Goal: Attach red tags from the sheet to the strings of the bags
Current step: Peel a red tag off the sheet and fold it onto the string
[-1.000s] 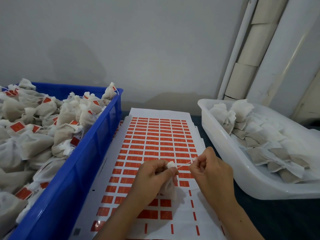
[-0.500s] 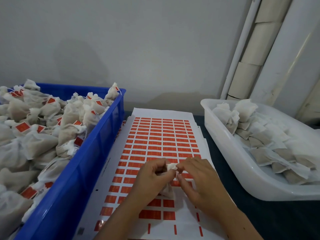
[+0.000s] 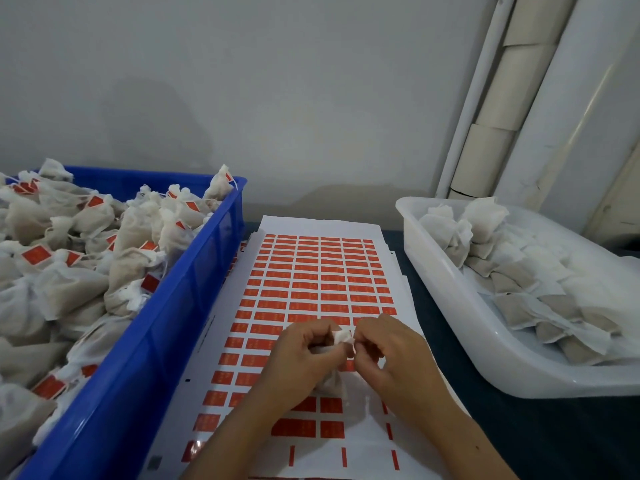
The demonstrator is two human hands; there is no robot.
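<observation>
A white sheet (image 3: 322, 271) covered in rows of red tags lies flat in the middle, with bare gaps in its near rows. Above its near half my left hand (image 3: 301, 358) grips a small white mesh bag (image 3: 341, 337) by its gathered neck; the bag's body hangs below, mostly hidden by my fingers. My right hand (image 3: 384, 351) is pressed close against the bag's top, its fingertips pinching at the bag's string. The string itself is too thin to make out. No tag shows in my fingers.
A blue crate (image 3: 145, 358) on the left is heaped with bags bearing red tags. A white plastic tub (image 3: 460, 306) on the right holds untagged bags. A dark tabletop (image 3: 554, 438) lies under everything. A grey wall and pale pipes (image 3: 512, 109) stand behind.
My right hand had the string pulled out to the right a second ago; it has since come back in to the bag's neck and now works there beside my left hand.
</observation>
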